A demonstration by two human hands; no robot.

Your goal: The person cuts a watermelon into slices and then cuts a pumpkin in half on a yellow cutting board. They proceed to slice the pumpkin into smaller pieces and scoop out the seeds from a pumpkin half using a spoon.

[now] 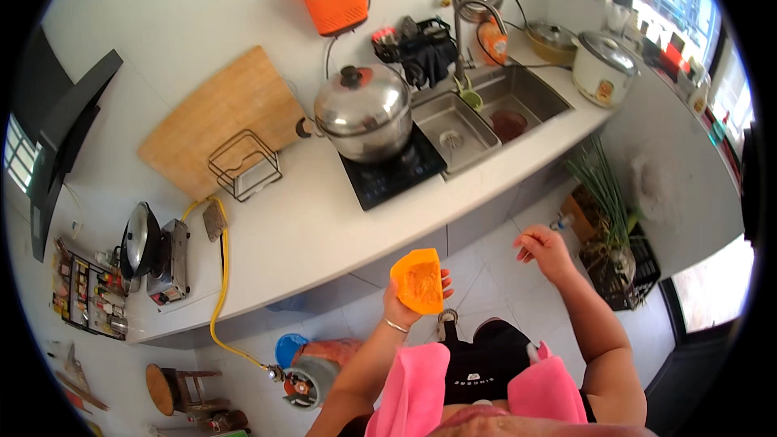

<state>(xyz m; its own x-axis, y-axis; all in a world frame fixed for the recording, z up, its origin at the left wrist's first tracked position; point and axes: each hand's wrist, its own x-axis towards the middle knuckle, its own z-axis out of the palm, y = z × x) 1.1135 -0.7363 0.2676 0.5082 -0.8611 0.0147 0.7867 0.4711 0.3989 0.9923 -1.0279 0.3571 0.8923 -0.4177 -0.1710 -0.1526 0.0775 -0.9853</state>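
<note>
My left hand [399,305], with a bracelet at the wrist, holds a cut wedge of orange pumpkin [418,283]. The pumpkin's hollowed, stringy inside faces up, and my fingertips show past its right edge. Both are in the air in front of the counter's near edge. Off to the right, my right hand [544,249] hangs over the floor with its fingers loosely curled and a little apart. Nothing shows in it, and it is apart from the pumpkin.
On the white counter [316,218], a lidded steel pot [364,117] stands on a black cooktop [392,174], left of a double sink [449,125]. A wooden board [227,117] leans on the wall. Below are a gas cylinder [312,380] and a black crate [619,275] with green onions.
</note>
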